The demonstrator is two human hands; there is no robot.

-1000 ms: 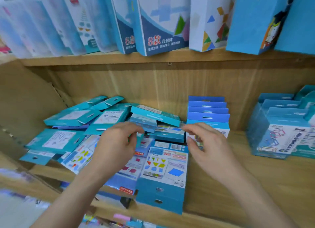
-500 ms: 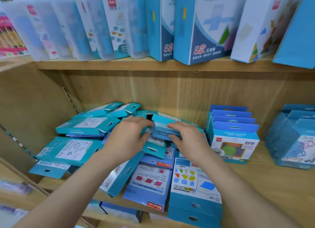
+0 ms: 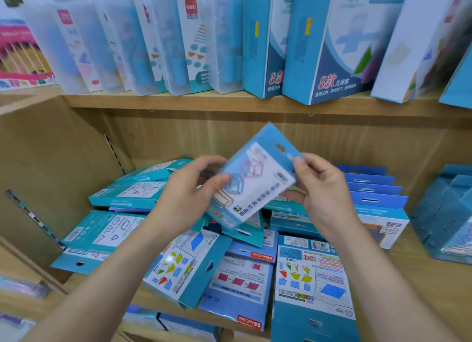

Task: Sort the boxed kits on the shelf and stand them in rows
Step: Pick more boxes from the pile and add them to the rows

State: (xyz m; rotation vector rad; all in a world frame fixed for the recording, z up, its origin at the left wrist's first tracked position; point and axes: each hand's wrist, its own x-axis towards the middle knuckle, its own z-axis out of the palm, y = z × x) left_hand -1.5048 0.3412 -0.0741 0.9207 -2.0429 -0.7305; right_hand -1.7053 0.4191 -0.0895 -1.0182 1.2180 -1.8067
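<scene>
I hold a light blue boxed kit [image 3: 255, 178] with cube drawings on its white face, tilted in the air above the pile. My left hand [image 3: 186, 196] grips its lower left edge and my right hand [image 3: 321, 188] pinches its top near the hang tab. Below lies a loose heap of teal and blue kits [image 3: 194, 265], flat and overlapping on the wooden shelf [image 3: 421, 290]. To the right stands an upright row of blue kits [image 3: 370, 196].
Another group of blue boxes [image 3: 449, 214] stands at the far right. The shelf above [image 3: 204, 102] carries clear plastic cases and tall blue boxes. A wooden side panel [image 3: 51, 162] closes the left. More boxes show on the shelf below [image 3: 178, 321].
Both hands took one kit from the top of the heap and lifted it up, turning it so its printed face shows. The view has tilted upward.
</scene>
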